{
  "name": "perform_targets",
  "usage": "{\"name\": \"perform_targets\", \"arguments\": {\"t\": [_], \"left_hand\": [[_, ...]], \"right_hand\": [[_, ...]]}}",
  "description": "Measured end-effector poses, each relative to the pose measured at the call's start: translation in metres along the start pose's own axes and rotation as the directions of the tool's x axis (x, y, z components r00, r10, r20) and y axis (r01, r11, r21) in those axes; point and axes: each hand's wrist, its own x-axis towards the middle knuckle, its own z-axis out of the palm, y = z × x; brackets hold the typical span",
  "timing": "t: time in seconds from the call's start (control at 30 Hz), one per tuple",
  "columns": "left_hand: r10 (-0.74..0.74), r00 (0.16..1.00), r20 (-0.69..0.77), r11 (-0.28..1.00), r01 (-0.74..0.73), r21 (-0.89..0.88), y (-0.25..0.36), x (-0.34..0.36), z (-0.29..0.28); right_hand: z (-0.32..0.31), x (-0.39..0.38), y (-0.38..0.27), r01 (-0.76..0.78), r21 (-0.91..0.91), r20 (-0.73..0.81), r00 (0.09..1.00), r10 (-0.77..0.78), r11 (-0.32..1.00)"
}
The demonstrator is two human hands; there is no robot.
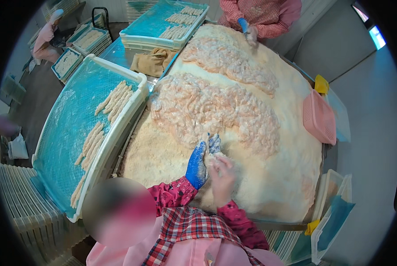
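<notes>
Over the near part of a crumb-covered table point(158, 153), my two hands meet just in front of a heap of wet, pale pink raw meat strips point(216, 104). My left hand point(197, 166), in a blue glove dusted with crumbs, closes around a pale crumb-coated meat strip point(214, 156). From the right, my bare right hand point(222, 177) presses curled fingers onto the same strip. Most of the strip is hidden between the hands. On the left, a white tray point(142, 82) lined with blue mesh holds rows of coated strips point(114, 101).
Across the table, a co-worker's gloved hand point(243, 24) works near a second meat heap point(229, 62). Another strip tray point(163, 43) and a brown cloth point(153, 62) lie beyond mine. A pink basket point(319, 117) stands at the right edge. Stacked trays point(30, 213) rise at lower left.
</notes>
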Motion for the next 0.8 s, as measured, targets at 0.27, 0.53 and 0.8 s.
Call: {"name": "perform_targets", "arguments": {"t": [0.27,0.53,0.8], "left_hand": [[0.044,0.998,-0.048,0.863,-0.013,0.505,0.003,0.012,0.122],[0.278,0.839,0.468,0.650,-0.523,0.551,-0.002,0.002,0.112],[0.095,0.979,0.178,0.617,-0.198,0.762,0.030,-0.006,0.160]], "right_hand": [[-0.003,0.014,-0.012,0.170,0.046,0.033,0.985,-0.172,0.984],[0.007,0.011,-0.033,0.392,0.216,-0.053,0.919,-0.390,0.894],[0.009,-0.008,-0.006,0.224,-0.539,0.184,0.972,-0.146,0.812]]}}
